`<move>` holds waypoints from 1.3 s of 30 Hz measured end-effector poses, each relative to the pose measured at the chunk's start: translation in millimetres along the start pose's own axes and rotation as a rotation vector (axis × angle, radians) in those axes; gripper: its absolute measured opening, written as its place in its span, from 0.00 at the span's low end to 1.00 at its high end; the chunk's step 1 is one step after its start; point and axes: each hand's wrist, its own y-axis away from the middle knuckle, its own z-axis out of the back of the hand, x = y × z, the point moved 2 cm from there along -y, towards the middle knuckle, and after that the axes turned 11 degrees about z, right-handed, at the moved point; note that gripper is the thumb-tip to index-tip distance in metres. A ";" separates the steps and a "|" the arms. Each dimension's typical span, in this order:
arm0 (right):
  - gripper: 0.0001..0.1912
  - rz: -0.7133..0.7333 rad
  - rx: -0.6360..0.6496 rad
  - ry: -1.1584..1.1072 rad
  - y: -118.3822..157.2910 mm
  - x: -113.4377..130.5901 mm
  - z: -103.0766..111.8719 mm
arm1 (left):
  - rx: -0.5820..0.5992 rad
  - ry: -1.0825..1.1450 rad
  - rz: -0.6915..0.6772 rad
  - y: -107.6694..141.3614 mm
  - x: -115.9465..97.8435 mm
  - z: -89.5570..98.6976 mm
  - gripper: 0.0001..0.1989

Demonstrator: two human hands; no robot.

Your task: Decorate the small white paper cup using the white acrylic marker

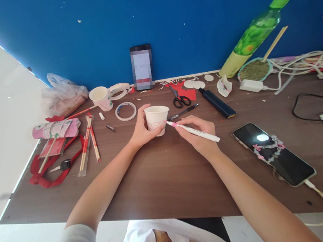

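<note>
A white paper cup (pixel 157 115) with faint pink markings stands upright at the middle of the desk. My left hand (pixel 143 132) is wrapped round its left side, the thumb across its lower front. In my right hand (pixel 200 134) is a white marker (pixel 201 133) with a pink band, held like a pen, its tip at the cup's right side. Whether the tip touches the cup is hard to tell. Behind the marker lie a black pen (pixel 184 112) and dark-handled scissors (pixel 180 99) on red paper (pixel 188 93).
A phone (pixel 142 67) leans on the blue wall; another phone (pixel 274 154) lies right, charging. Behind are a second cup (pixel 101 99), tape roll (pixel 126 111), dark box (pixel 218 103), and leaning green bottle (pixel 253 37). Wrapped chopsticks (pixel 85 146) and a red strap (pixel 49 183) lie left.
</note>
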 end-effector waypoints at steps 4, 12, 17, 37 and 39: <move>0.02 -0.018 -0.002 0.007 -0.6 0.0 0.4 | -0.001 -0.016 0.013 0.3 -0.8 0.4 0.40; 0.01 0.016 -0.005 0.027 -2.0 2.2 1.2 | 0.015 0.021 -0.019 -1.4 4.3 0.2 0.43; 0.02 0.054 -0.056 0.007 -1.4 0.7 2.9 | 0.068 0.058 -0.027 -2.4 5.0 0.8 0.39; 0.06 0.145 0.035 0.001 0.5 8.9 -1.3 | 0.042 0.029 -0.046 -0.3 1.4 -2.5 0.38; 0.06 0.146 0.039 0.006 0.7 8.8 -1.6 | 0.049 0.028 -0.054 -0.2 1.3 -2.7 0.38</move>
